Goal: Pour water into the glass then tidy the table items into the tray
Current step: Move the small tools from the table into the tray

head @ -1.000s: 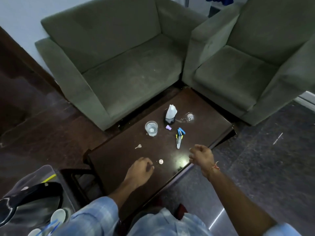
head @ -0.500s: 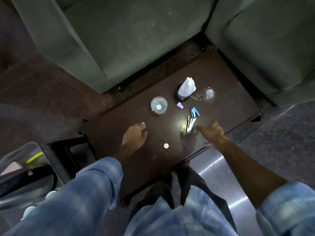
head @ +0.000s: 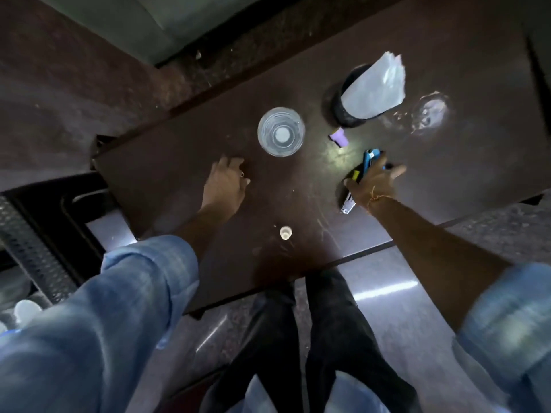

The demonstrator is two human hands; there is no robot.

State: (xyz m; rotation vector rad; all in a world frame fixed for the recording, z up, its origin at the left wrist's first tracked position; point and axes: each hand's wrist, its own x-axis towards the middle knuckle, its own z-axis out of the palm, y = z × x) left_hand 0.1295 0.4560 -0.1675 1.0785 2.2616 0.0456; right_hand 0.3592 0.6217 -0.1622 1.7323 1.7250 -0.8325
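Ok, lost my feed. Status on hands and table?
Right hand over the pens. Left hand beside the glass. Small cap loose near the table edge.
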